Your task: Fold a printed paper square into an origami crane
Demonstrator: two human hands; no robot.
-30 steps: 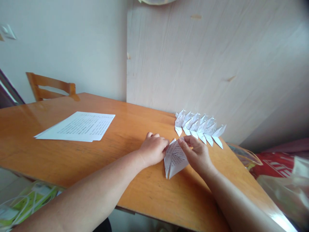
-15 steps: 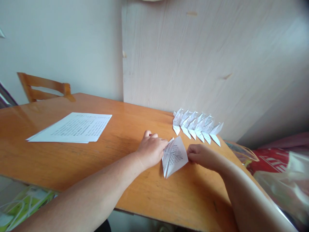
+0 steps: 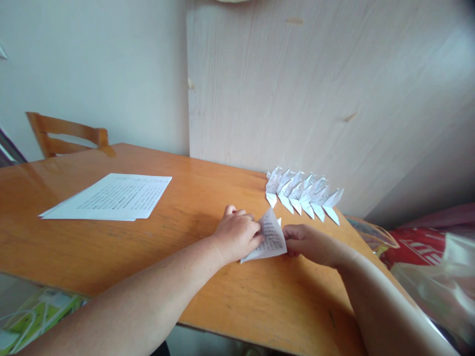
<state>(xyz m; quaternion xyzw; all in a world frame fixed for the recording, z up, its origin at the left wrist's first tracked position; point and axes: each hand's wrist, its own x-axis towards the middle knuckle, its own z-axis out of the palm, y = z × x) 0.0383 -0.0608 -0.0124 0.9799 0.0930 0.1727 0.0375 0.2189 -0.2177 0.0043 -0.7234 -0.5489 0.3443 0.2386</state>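
A small folded sheet of printed paper (image 3: 272, 237) is between my hands, low over the wooden table (image 3: 208, 198). My left hand (image 3: 239, 232) grips its left side, fingers curled and pressed on the printed face. At the right edge my right hand (image 3: 302, 241) pinches the paper, its fingertips partly hidden behind it. One corner of the paper points up and another points down to the left. Just beyond, several folded paper pieces (image 3: 302, 193) stand in overlapping rows, made of similar printed paper.
A stack of printed sheets (image 3: 115, 195) lies on the left of the table. A wooden chair (image 3: 72, 129) stands behind the far left side. Plastic bags (image 3: 438, 272) and a red bag (image 3: 415, 247) crowd the right edge. A pale board (image 3: 260, 99) rises behind the table.
The folded paper has turned, its lower tip swinging left and up. My left fingers have moved right onto its printed face. My right hand has shifted slightly left and now pinches its edge.
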